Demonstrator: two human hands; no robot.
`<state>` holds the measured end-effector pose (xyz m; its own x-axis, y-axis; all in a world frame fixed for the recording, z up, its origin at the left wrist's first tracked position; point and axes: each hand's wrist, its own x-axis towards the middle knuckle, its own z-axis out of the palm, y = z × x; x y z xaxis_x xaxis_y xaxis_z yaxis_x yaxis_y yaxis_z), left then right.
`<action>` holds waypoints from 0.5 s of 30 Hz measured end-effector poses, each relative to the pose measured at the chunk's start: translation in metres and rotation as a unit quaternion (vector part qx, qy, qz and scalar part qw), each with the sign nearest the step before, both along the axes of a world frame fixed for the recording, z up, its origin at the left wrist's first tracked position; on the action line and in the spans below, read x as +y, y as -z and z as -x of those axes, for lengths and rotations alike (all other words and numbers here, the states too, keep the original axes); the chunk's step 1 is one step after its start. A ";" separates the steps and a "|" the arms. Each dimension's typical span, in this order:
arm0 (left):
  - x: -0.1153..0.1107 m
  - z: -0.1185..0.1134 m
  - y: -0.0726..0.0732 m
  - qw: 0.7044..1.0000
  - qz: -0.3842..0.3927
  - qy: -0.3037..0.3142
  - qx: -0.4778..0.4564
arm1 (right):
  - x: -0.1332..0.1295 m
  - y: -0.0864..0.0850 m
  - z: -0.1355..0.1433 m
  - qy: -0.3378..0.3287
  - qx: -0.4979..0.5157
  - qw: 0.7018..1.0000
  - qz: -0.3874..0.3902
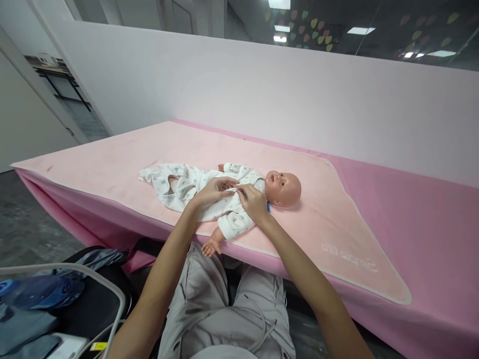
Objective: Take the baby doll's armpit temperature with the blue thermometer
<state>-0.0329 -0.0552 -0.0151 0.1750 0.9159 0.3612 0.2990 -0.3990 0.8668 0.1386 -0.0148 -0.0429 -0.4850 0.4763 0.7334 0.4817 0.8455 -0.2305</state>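
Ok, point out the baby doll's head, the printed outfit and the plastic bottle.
Baby doll's head (287,190): head camera, beside the eye.
Printed outfit (192,180): head camera, near the waist.
Plastic bottle (40,291): head camera, middle of its side.

White wall (318,99), dark glass (392,20) reflecting ceiling lights (361,31), grey floor (22,214), pink-covered table (411,224).

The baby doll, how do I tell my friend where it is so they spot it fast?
Find the pink table, then the paler peach mat on top. On that mat, under the person's left hand and right hand, lies the doll on its back. Its bald, round head and printed white outfit set it apart from the flat mat.
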 end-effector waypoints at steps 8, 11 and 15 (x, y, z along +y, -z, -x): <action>-0.002 -0.004 0.000 0.998 0.019 -0.011 -0.052 | -0.001 -0.001 0.000 -0.001 -0.005 1.000 -0.006; -0.004 -0.005 -0.001 0.998 0.023 -0.005 -0.055 | -0.003 -0.003 0.000 -0.003 -0.006 1.000 -0.001; -0.004 -0.004 0.000 0.999 0.009 -0.014 -0.039 | -0.003 -0.004 0.000 0.000 -0.007 1.000 0.001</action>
<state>-0.0284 -0.0590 -0.0146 0.1210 0.9267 0.3557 0.2419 -0.3751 0.8949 0.1389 -0.0180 -0.0390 -0.4946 0.4775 0.7262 0.4848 0.8451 -0.2254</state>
